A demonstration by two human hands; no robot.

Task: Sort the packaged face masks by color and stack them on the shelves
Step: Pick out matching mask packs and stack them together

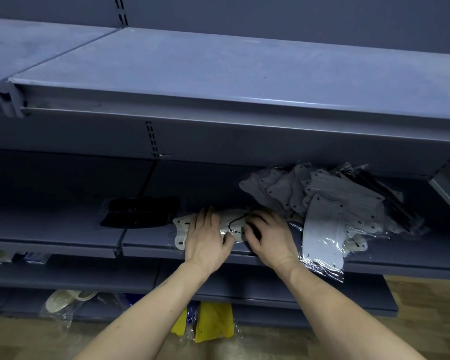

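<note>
- Both hands are on the middle shelf [63, 229], near its front edge, working on a white packaged mask [182, 229] that lies flat there.
- The left hand [205, 236] lies palm down on that mask with its fingers straight and a bit spread, pressing rather than grabbing. It covers most of the pack, so only the left end and a strip between the hands show.
- The right hand [269, 236] has its fingers curled down onto the right end of the same pack, right by a black ear loop [235, 224]. It looks like a grip, but the fingertips are tucked under, so honestly I can't tell exactly what they pinch.
- To the left of the white mask, a little further back on the shelf, is a black packaged mask [140, 213]. It's so dark against the shelf that its outline is hard to make out.
- Toward the right end of the shelf there's a loose pile of packaged masks [322, 196], mostly white, with some dark ones at the back right that are half buried. One white pack [322, 229] hangs over the front edge.
- The upper shelf [218, 71] casts a shadow over the back of the middle one, so the rear is murky.
- Down below, partly cut off by the arms: yellow packs [213, 320] on the floor, pale slippers in plastic [68, 300] on the lower left, and some small boxes [18, 257] at the left edge that I can't read.
</note>
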